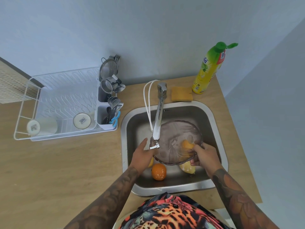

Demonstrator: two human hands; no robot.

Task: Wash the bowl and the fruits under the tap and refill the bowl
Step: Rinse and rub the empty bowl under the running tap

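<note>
A smoky glass bowl (175, 142) is held tilted over the steel sink (214, 116), under the chrome tap (157, 124). My right hand (203, 156) grips the bowl's near right rim. My left hand (142, 154) is at the bowl's left edge by the tap's small lever, fingers straight. An orange (158, 171) lies on the sink floor near the front. A yellow fruit (187, 168) lies beside it, partly under the bowl. Another orange fruit (187, 146) shows through the glass. A bit of yellow fruit (151, 162) peeks out below my left hand.
A white dish rack (66, 104) with two cups and a cutlery holder stands on the wooden counter to the left. A yellow sponge (181, 94) and a dish soap bottle (208, 68) stand behind the sink. A white hose (147, 103) loops beside the tap.
</note>
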